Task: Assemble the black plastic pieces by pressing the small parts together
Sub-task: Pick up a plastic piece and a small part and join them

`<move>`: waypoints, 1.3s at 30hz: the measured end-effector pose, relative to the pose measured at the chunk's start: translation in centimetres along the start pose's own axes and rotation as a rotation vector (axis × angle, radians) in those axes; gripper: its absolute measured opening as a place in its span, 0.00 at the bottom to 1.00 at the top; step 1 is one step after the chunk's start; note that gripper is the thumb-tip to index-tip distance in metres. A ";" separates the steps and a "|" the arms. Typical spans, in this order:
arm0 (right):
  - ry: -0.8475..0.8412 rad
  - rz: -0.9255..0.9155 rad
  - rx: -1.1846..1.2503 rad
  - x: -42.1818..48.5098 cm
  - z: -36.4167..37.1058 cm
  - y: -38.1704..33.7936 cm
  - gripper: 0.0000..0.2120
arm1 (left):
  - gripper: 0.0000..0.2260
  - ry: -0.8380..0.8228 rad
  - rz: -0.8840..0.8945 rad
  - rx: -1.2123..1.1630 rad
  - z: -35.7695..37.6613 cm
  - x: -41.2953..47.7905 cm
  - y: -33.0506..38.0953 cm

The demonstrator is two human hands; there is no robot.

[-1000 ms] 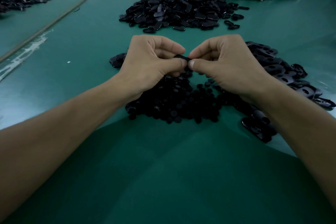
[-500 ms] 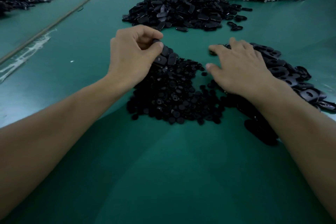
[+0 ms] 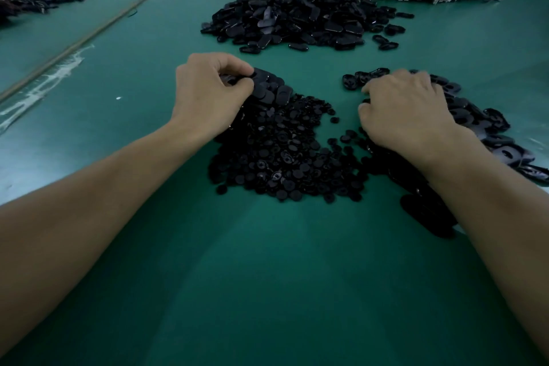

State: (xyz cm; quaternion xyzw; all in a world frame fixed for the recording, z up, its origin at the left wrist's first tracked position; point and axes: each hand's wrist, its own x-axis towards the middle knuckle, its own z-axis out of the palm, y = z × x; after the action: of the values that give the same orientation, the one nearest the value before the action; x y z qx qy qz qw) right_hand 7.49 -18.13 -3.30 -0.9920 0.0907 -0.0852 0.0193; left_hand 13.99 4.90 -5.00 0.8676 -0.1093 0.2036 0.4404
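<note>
On the green table (image 3: 267,276), nearest the person, lies a low heap of small round black plastic discs (image 3: 282,157), between the two forearms. At its far-left edge the left hand (image 3: 208,92) has its fingers (image 3: 234,64) curled, thumb and forefinger pinching a flat black oblong plastic piece (image 3: 237,80). That piece is mostly hidden, so its long axis cannot be told. The loose oblong pieces (image 3: 267,89) just beside it lie flat and overlapping, in a short row running from the hand towards the near right.

To the right, the right hand (image 3: 407,113) rests palm down on a spread of black slotted oblong plastic pieces (image 3: 481,128). Its fingers (image 3: 374,86) bend down into them, and whether they hold one cannot be told.

This looks like the fetching step, with no two parts brought together yet. The next move probably calls for lifting one part in each hand, meeting above the heap, lining them up flat and pressing.

Farther off sits a large mound of black plastic pieces (image 3: 297,21).
</note>
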 end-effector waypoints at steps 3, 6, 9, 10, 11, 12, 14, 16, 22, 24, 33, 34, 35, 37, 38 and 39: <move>-0.004 -0.025 0.080 0.0 -0.1 0.2 0.10 | 0.04 -0.008 -0.012 0.034 0.0 -0.1 -0.1; 0.026 -0.045 0.094 -0.2 -0.4 0.0 0.08 | 0.03 -0.031 -0.026 0.042 -0.1 -0.2 0.0; 0.079 -0.069 0.041 -0.4 -0.6 -0.2 0.08 | 0.03 -0.043 -0.006 0.061 -0.1 -0.4 0.1; 0.102 -0.072 0.032 -0.5 -0.7 -0.2 0.09 | 0.04 -0.048 0.001 0.066 -0.1 -0.4 0.1; 0.127 -0.074 0.032 -0.4 -0.8 -0.2 0.09 | 0.04 -0.054 0.006 0.071 0.0 -0.5 0.2; 0.154 -0.077 0.044 -0.4 -0.9 -0.1 0.09 | 0.04 -0.059 0.011 0.074 0.0 -0.5 0.2; 0.216 -0.087 0.123 -0.2 -0.9 -0.1 0.09 | 0.05 -0.056 0.022 0.074 0.1 -0.6 0.3; 0.247 -0.102 0.304 -0.1 -0.8 -0.2 0.09 | 0.05 -0.039 0.050 0.054 0.1 -0.7 0.6; 0.117 -0.224 1.002 -1.3 -0.6 -2.1 0.03 | 0.02 -0.142 0.246 -0.171 1.0 -2.0 2.4; 0.068 -0.247 1.177 -1.6 -0.7 -2.6 0.04 | 0.02 -0.226 0.312 -0.223 1.3 -2.4 2.7; 0.073 -0.143 1.317 -1.6 -0.2 -2.3 0.05 | 0.06 -0.283 0.172 -0.485 1.2 -2.4 3.0; 0.084 -0.137 1.300 -1.5 -0.2 -2.2 0.05 | 0.06 -0.280 0.163 -0.500 1.1 -2.4 3.1; 0.085 -0.134 1.290 -1.5 -0.3 -2.1 0.05 | 0.06 -0.276 0.160 -0.510 1.0 -2.4 3.2; 0.071 -0.129 1.289 -1.5 -0.3 -2.0 0.06 | 0.06 -0.274 0.157 -0.521 1.0 -2.4 3.3; 0.066 -0.126 1.295 -1.5 -0.3 -2.0 0.05 | 0.06 -0.275 0.149 -0.528 1.0 -2.4 3.3; 0.062 -0.121 1.307 -1.4 -0.3 -2.0 0.05 | 0.07 -0.279 0.140 -0.536 1.0 -2.4 3.4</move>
State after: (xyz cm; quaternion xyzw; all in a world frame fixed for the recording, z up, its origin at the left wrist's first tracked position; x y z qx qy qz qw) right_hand 6.39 -15.92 -3.18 -0.7766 -0.0352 -0.1521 0.6104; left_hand 10.82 2.15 -4.17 0.7305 -0.2778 0.0764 0.6192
